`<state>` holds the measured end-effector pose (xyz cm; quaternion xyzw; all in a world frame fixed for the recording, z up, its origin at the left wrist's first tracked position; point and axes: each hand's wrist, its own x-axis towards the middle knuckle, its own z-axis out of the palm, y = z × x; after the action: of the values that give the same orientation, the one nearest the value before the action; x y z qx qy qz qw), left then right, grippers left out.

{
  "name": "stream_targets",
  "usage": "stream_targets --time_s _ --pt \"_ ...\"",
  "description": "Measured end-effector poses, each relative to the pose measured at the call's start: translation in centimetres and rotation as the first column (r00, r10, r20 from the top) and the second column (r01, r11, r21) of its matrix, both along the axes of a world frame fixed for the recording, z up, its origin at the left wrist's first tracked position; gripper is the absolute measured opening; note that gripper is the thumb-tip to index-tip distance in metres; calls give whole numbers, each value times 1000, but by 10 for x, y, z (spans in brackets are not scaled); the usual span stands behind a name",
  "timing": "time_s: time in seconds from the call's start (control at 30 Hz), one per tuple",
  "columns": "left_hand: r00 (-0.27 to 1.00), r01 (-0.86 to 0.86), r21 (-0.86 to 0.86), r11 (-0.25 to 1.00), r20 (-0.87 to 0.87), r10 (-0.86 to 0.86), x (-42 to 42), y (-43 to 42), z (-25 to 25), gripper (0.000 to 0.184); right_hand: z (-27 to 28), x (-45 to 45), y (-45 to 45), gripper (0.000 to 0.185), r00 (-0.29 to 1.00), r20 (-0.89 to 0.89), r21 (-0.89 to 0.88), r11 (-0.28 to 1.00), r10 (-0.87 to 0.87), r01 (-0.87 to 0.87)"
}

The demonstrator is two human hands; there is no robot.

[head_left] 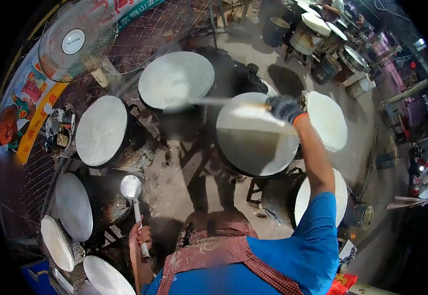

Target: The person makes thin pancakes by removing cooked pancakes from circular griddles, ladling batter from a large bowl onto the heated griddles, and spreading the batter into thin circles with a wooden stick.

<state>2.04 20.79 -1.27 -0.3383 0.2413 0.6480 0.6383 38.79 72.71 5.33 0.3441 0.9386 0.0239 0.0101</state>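
Concrete floor (226, 66), round plates ringed about. Spreading appears in hand — further strokes would call for a level wrist. Pale tool (259, 105) gripped in gloved right hand (285, 109), over central plate (255, 152), long axis crosswise, tip leftward; contact unclear. Ladle (137, 211) held in left hand (140, 235), bowl pointed forward.

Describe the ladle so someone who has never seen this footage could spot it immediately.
Find the blue shirt at the bottom, then go up and left to the bare left hand. The ladle is in its grip, a pale handle leading up to a round, white-coated bowl. Its handle and far smaller size set it apart from the big pale discs around it.
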Motion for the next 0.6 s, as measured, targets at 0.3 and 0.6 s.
stream_targets --time_s 0.3,0.6 --pt "999 8 52 999 -46 -5 61 35 -3 27 131 61 165 35 823 -239 -30 851 -516 525" --pt "989 56 64 996 134 -64 115 98 -7 33 27 394 182 42 146 -536 -275 336 -831 901"
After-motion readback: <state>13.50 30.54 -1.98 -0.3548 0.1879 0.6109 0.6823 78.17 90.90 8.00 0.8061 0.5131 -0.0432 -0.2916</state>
